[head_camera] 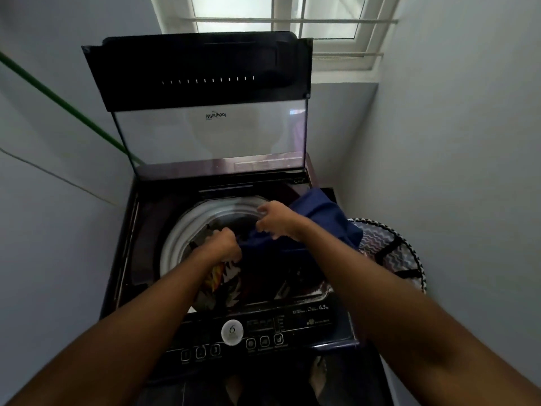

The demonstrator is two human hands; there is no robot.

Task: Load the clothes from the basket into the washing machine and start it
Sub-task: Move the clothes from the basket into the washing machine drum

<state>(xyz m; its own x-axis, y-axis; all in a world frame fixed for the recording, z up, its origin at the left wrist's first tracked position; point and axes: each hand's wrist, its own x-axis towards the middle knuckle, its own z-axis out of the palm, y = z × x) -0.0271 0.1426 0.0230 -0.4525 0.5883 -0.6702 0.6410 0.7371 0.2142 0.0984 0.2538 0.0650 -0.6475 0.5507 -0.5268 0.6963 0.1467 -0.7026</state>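
Dark top-loading washing machine [152,259] at frame centre, its glass-panelled lid [205,112] raised upright. Left hand [222,244], centre of frame, is fisted on the dark navy-blue cloth garment [316,218] over the round white-rimmed drum [181,230]. Right hand [276,219], just right of it, pinches the same garment with fingers curled. The garment trails right toward the zigzag-patterned mesh laundry basket [389,253] at right edge. Patterned clothes [225,285] lie inside the drum.
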